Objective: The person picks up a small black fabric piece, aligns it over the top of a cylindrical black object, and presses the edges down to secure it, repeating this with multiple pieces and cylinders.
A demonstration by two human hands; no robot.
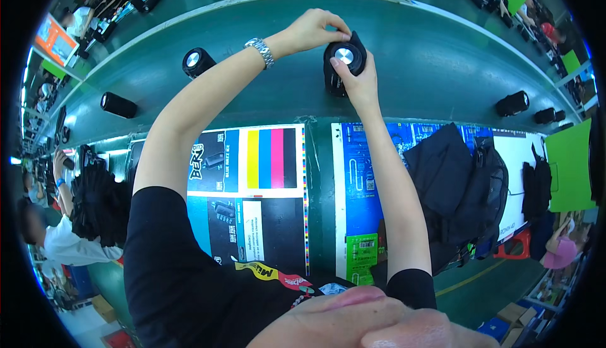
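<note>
Over green worktop (429,70), left grip (315,31) pinches, right grip (362,83) clasps black speaker (344,54) between them.

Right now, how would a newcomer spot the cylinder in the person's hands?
Start with the long green surface across the top. Near its middle, the left hand and right hand meet at a black cylinder with a silver disc. Unlike the cylinder to its left, this one is held.

speaker (334,83): pale marks, too small to read | left sheet (271,212): bold dark lettering | white label (253,229): small dark print | yellow strap (257,271): lettering | green panel (360,266): small print | white board (514,171): dark lettering
</note>
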